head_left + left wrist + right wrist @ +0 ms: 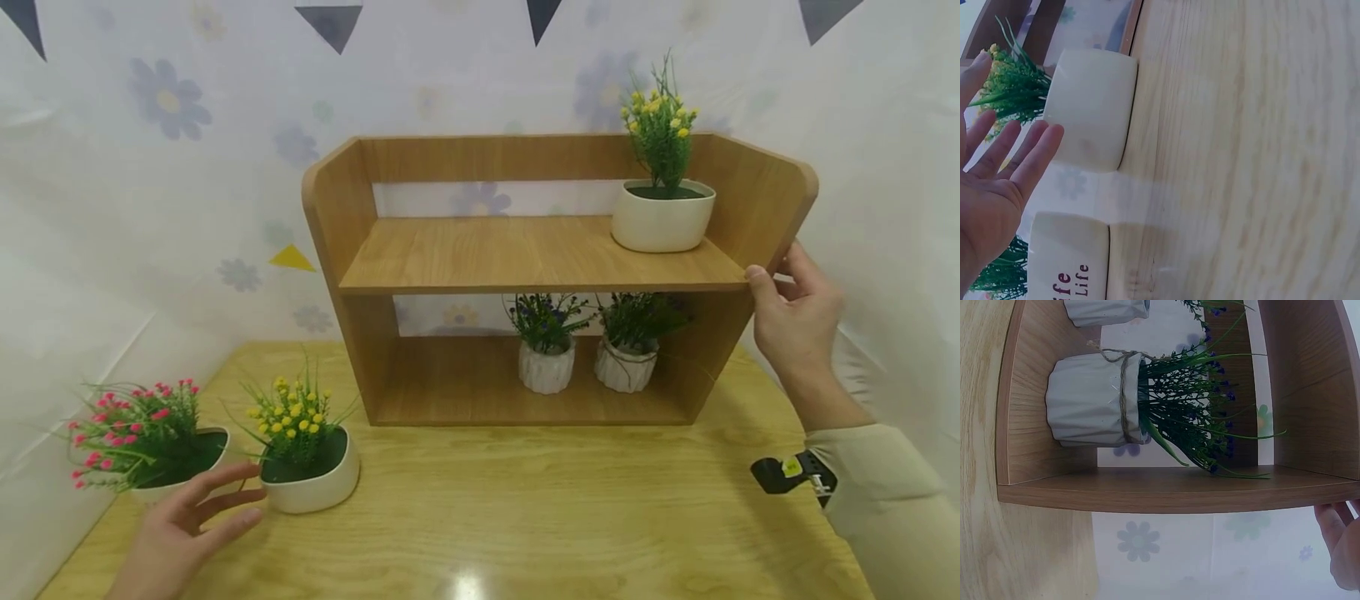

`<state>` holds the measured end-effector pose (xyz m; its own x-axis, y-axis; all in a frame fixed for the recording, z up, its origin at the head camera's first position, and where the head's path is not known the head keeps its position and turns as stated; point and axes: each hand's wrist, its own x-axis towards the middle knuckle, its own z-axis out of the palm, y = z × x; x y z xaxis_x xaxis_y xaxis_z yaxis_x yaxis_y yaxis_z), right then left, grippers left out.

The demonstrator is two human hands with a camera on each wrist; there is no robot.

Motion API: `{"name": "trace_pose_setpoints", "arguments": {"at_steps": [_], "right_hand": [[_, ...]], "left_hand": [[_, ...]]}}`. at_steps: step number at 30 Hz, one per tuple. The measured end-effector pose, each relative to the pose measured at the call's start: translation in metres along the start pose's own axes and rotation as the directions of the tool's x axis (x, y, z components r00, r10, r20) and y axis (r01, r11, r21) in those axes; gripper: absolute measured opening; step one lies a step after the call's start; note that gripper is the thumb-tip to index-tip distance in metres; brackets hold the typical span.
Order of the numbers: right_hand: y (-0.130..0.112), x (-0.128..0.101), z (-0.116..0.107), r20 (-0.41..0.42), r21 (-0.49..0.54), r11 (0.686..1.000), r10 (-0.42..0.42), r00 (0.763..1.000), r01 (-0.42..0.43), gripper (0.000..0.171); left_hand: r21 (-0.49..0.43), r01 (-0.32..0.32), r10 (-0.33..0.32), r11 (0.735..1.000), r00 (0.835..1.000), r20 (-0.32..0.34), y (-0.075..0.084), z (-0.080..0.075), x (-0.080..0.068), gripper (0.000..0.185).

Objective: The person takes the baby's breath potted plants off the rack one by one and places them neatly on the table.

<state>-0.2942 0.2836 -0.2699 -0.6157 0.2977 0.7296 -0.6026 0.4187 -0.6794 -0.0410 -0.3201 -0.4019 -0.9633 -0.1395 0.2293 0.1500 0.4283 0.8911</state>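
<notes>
I have the left hand (176, 533) low over the worktop (525, 517), palm up and fingers spread straight, so its grip is open and holds nothing. Its fingertips reach toward the white pot with yellow flowers (309, 467), which stands on the worktop just beside them; from the left wrist view I see the fingers (1029, 159) close to the pot's wall (1094, 106) but I cannot tell whether they touch it. Just to the left of that pot stands a white pot with pink flowers (150, 450), the two nearly side by side. My right hand (795, 321) is up at the right end panel of the wooden shelf unit (525, 258), thumb on the front edge and fingers curled round behind the panel, so that grip is closed on the shelf. The shelf unit stands on the worktop toward the back, against a flowered backdrop (172, 167). On its upper board, at the right, sits another white pot with yellow flowers (662, 212). In the lower compartment two ribbed white pots stand side by side: one with blue flowers (547, 354) and one tied with twine (626, 354).
</notes>
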Motion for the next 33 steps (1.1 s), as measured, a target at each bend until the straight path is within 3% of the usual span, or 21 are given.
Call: {"name": "trace_pose_setpoints", "arguments": {"at_steps": [4, 9, 18, 22, 25, 28, 33], "right_hand": [[0.001, 0.0, 0.0, -0.002, 0.011, 1.0, -0.004, 1.0, 0.004, 0.032], [0.003, 0.0, 0.001, -0.001, 0.018, 1.0, -0.018, 1.0, 0.018, 0.033], [0.004, 0.0, 0.001, -0.006, 0.028, 0.999, -0.036, 0.999, 0.036, 0.032], [0.005, 0.0, 0.001, -0.012, 0.04, 0.999, -0.03, 0.999, 0.031, 0.033], [0.004, 0.0, 0.001, -0.013, 0.048, 0.998, -0.026, 1.0, 0.027, 0.033], [0.004, 0.0, 0.001, -0.015, 0.052, 0.998, -0.026, 1.0, 0.027, 0.034], [0.005, 0.0, 0.002, -0.017, 0.069, 0.997, -0.041, 0.999, 0.042, 0.036]], "left_hand": [[-0.129, 0.012, -0.005, 0.992, 0.999, 0.053, 0.0, 0.004, -0.001, 0.049], [-0.246, -0.03, 0.06, 0.969, 0.991, 0.118, -0.003, 0.013, -0.001, 0.047], [-0.303, -0.037, 0.107, 0.952, 0.97, 0.219, 0.009, 0.035, 0.004, 0.046], [-0.279, -0.072, 0.143, 0.957, 0.96, 0.242, 0.018, 0.049, 0.011, 0.047], [-0.245, -0.077, 0.141, 0.966, 0.957, 0.255, 0.026, 0.059, 0.017, 0.048], [-0.254, -0.031, 0.104, 0.967, 0.954, 0.281, 0.034, 0.07, 0.023, 0.05], [-0.334, -0.047, 0.161, 0.941, 0.932, 0.324, 0.045, 0.088, 0.034, 0.054]]}}
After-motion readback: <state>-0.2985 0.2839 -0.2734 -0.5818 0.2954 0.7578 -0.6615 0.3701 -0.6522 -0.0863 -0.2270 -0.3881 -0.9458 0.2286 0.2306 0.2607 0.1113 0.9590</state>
